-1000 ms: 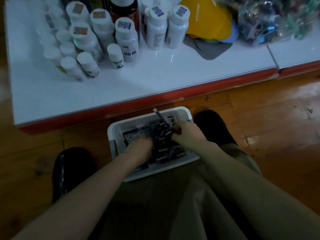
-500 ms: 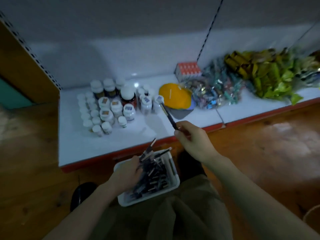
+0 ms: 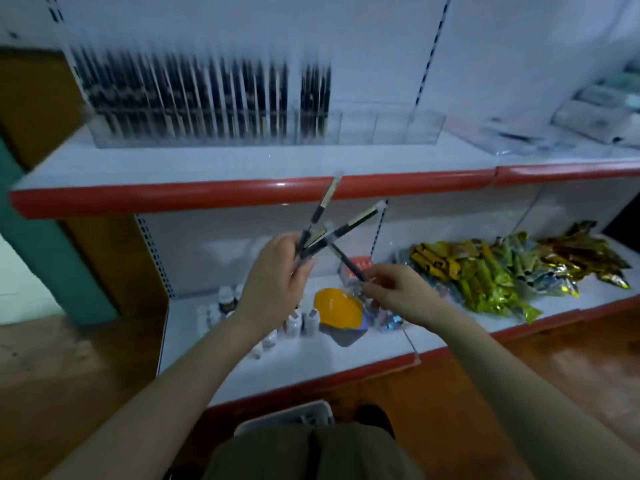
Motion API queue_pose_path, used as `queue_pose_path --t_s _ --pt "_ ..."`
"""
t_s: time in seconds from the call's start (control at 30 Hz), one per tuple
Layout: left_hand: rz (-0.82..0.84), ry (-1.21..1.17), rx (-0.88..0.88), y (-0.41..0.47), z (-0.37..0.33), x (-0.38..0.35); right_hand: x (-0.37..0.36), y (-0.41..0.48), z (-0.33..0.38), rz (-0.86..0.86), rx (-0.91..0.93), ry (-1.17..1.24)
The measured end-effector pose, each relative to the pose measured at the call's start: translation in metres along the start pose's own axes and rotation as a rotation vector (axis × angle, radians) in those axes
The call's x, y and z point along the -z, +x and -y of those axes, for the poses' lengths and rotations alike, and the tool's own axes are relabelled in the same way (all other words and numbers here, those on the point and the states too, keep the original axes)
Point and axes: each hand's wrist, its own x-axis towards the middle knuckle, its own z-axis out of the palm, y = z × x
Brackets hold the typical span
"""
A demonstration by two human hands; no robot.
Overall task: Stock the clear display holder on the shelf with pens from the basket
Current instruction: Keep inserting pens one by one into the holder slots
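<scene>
My left hand [image 3: 277,282] grips a small bunch of dark pens [image 3: 323,216] that fan upward toward the upper shelf's red edge. Just to its right, my right hand [image 3: 398,292] pinches a single dark pen [image 3: 346,263] by its lower end, the pen slanting up and left toward the bunch. The clear display holder [image 3: 391,128] stands on the upper shelf, its left and middle slots packed with upright dark pens, its right compartments empty. Only the white basket's rim [image 3: 294,415] shows on the floor behind my knees.
The upper shelf [image 3: 242,161] has a red front lip. On the lower shelf stand white bottles [image 3: 301,322], a yellow cap-like item [image 3: 337,306] and shiny green and gold packets [image 3: 485,275]. A wooden floor lies on both sides.
Both hands have risen out of the basket to chest height, each with pens. The view has tilted up, bringing the upper shelf and the clear holder into sight.
</scene>
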Motion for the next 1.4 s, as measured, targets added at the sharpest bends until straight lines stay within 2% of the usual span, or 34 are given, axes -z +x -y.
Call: queue_pose_path --t_s 0.13,0.23,0.33,0.43,0.53,0.67,0.77,0.87,1.03,1.17,1.4 --pt "-0.007 0.112 -0.116 0.039 -0.019 0.026 0.034 0.011 0.040 0.113 0.127 -0.033" --pt "0.083 0.041 0.008 0.051 -0.024 0.040 0.057 0.024 0.065 0.136 0.159 0.047" --pt "0.055 0.066 0.080 0.064 -0.028 0.052 0.077 0.039 0.084 0.108 0.108 0.314" --pt "-0.036 0.084 0.124 0.081 -0.036 0.060 0.086 0.057 0.098 0.030 0.014 0.712" --pt "-0.130 0.023 0.236 0.100 -0.046 0.064 0.084 0.071 0.115 -0.015 0.024 1.028" --pt "-0.213 -0.087 0.270 0.119 -0.059 0.059 0.080 0.088 0.131 -0.096 0.126 1.201" --pt "-0.218 -0.148 0.271 0.130 -0.063 0.054 0.088 0.101 0.131 -0.162 0.183 1.175" --pt "-0.230 -0.174 0.296 0.140 -0.058 0.052 0.112 0.115 0.127 -0.303 0.203 1.126" --pt "-0.291 -0.260 0.267 0.159 -0.053 0.053 0.147 0.151 0.110 -0.526 0.248 0.677" --pt "-0.297 -0.389 0.271 0.175 -0.045 0.048 0.162 0.189 0.105 -0.554 0.287 0.497" --pt "-0.309 -0.453 0.300 0.197 -0.025 0.038 0.164 0.246 0.113 -0.481 0.348 0.402"
